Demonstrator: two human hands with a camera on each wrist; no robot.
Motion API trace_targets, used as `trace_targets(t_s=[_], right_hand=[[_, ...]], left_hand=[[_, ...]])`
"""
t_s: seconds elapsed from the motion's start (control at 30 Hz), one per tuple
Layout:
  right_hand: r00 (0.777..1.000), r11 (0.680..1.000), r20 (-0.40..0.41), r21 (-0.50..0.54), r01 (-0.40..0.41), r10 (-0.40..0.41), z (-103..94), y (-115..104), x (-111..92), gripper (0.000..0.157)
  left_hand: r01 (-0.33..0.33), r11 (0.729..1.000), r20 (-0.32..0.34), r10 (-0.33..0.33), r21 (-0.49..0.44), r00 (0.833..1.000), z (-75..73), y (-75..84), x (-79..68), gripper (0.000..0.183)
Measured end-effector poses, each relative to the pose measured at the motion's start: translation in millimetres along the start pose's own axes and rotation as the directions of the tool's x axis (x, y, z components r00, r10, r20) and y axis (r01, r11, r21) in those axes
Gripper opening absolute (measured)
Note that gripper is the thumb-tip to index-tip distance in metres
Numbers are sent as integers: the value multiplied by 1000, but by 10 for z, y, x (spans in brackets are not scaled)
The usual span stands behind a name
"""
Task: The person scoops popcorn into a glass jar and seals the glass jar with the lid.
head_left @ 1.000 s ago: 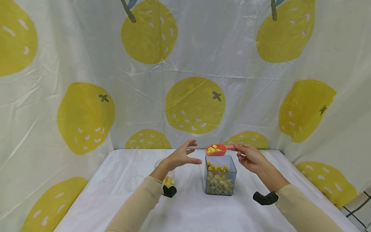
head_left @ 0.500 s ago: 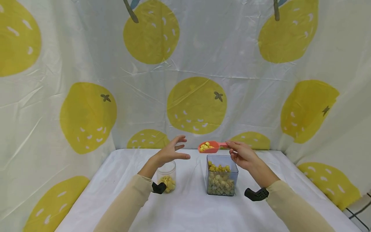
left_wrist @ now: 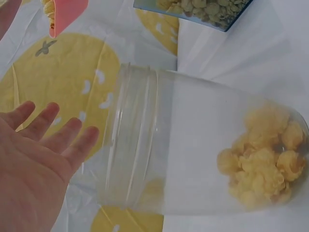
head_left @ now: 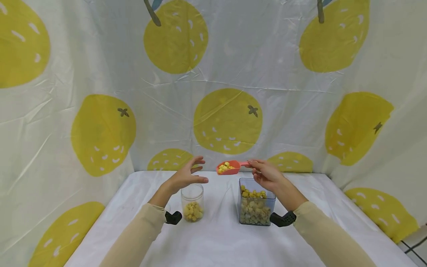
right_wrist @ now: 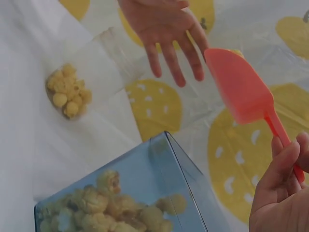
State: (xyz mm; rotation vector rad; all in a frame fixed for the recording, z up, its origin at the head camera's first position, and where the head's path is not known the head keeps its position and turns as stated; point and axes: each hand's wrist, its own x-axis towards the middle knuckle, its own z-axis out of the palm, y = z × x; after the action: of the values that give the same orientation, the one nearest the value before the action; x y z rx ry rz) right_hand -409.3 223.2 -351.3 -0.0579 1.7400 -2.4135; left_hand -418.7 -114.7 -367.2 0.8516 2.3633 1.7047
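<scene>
My right hand pinches the handle of a red scoop loaded with yellow popcorn. The scoop is level in the air, between the jar and the box and higher than both. My left hand is spread with fingers extended, holding nothing, just above and behind the mouth of a clear round jar. Popcorn covers the bottom of this lidless jar. Below my right hand stands a bluish, see-through square box, more than half full of popcorn.
A white cloth covers the table. Behind it hangs a pale curtain printed with large yellow fruit. A dark wire grid shows at the lower right edge.
My right hand has carried the loaded scoop leftward from over the box to the space between box and jar. My left hand has shifted left, uncovering the jar in the head view.
</scene>
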Motion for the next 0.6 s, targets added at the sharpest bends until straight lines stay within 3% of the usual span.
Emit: trace_targets(t_s=[0.27,0.6], right_hand=[[999,1000,44,2,-8,8,176,72,93,32],[998,999,56,-42,-20,23,435,193,213,42]], left_hand=[[5,1000,-39,-5,2,999,-142,-80,-132,98],[35,999,-80,-35,-1,996,-264,-206,-283,100]])
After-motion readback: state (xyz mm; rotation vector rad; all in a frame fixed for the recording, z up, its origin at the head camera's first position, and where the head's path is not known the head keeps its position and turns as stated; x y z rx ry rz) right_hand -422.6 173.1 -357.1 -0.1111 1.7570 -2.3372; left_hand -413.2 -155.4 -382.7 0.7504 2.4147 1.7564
